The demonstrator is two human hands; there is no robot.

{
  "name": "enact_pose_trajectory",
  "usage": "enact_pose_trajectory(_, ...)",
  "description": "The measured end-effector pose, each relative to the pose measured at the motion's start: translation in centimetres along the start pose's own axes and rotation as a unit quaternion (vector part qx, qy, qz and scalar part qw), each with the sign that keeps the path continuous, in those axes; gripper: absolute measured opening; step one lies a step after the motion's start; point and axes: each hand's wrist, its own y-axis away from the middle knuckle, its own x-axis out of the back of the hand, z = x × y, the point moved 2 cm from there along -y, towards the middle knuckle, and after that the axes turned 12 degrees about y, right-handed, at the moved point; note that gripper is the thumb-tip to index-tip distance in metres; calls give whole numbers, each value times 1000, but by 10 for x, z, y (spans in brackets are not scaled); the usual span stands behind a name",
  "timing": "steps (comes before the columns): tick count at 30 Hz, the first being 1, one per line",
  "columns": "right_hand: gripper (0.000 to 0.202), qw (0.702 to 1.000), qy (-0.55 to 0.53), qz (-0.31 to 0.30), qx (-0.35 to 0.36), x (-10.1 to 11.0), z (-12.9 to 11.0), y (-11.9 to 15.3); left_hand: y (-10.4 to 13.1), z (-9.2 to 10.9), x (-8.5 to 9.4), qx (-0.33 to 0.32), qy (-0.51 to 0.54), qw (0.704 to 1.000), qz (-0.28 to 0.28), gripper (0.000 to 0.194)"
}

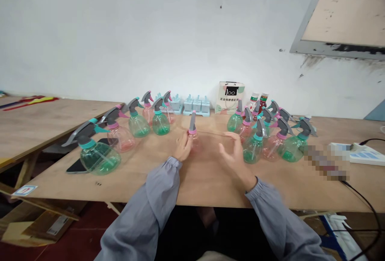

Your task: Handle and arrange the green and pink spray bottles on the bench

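Observation:
A pink clear spray bottle (195, 144) with a grey trigger head and pink collar stands upright in the middle of the table. Against its left side is my left hand (183, 147), its fingers closed at the bottle's neck; some fingertips are hidden. To the right, apart from that bottle, my right hand (234, 155) is open, thumb and fingers spread, holding nothing I can see. A thin brown line runs from the bottle's neck toward my right fingers; I cannot tell what it is. Near my right hand stands a green spray bottle (252, 149).
Several green and pink spray bottles stand at left, including a green one (100, 158) by a dark phone (76, 166). More crowd the right, beside a power strip (361, 153) with cables. Behind are light-blue moulds (197, 106) and a printed paper bag (229, 98).

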Motion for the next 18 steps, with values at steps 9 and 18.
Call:
enact_pose_trajectory(9,76,955,-196,-173,-140,-92,8,-39,11,17,-15,-64,2,985,-161,42)
enact_pose_trajectory(18,40,943,-251,-139,-171,-82,9,-46,-32,-9,41,-54,15,969,241,37)
